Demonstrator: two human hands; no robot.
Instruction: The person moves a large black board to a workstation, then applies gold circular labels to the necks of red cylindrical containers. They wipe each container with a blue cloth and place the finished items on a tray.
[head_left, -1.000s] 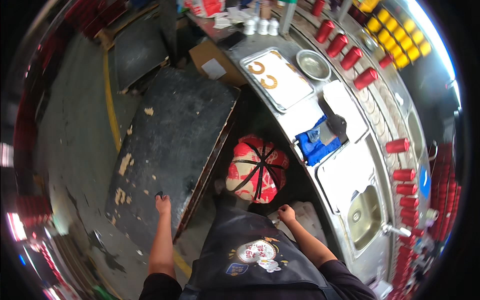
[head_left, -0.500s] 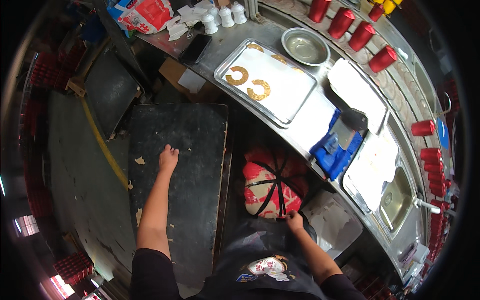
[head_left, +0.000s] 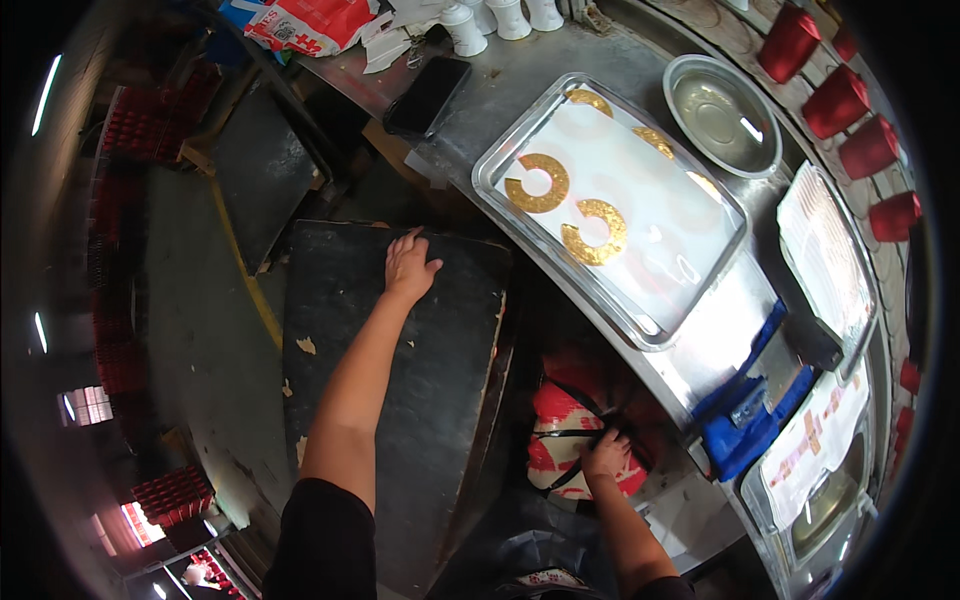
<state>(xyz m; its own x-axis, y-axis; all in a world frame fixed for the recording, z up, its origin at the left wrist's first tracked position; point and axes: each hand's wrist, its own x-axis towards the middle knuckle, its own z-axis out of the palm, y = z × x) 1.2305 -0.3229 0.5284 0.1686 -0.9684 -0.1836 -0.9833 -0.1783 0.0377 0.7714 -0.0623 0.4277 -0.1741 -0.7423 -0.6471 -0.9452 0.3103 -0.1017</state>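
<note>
1. Two bare hands show, both yours. Your left hand (head_left: 408, 265) is at the far end of a chipped black tabletop (head_left: 450, 330), fingers spread and nothing in them; whether the palm bears on it, you cannot tell from here.
2. Your right hand (head_left: 605, 458) lies on a round red-and-cream bundle (head_left: 557, 452), low down between the tabletop and the curved steel counter (head_left: 505, 75). Its fingers are half curled near a black strap (head_left: 565, 433); whether they pinch it cannot be told.
3. The bundle could roll or give under you if you lean on it, since its top looks rounded and soft. A finger could also snag under a strap.
4. The chipped tabletop edge could scratch your left palm if you press there.
5. Rising close to the counter, you could bump its edge and jar the steel tray (head_left: 560, 265) of gold C-shaped pieces (head_left: 558, 182), or the black phone (head_left: 428, 95) by the rim.
6. Compared with half a second ago, your left hand is farther up the tabletop and has uncurled; your right has gone from the bundle's near edge onto its top. The tray looks larger and nearer.
</note>
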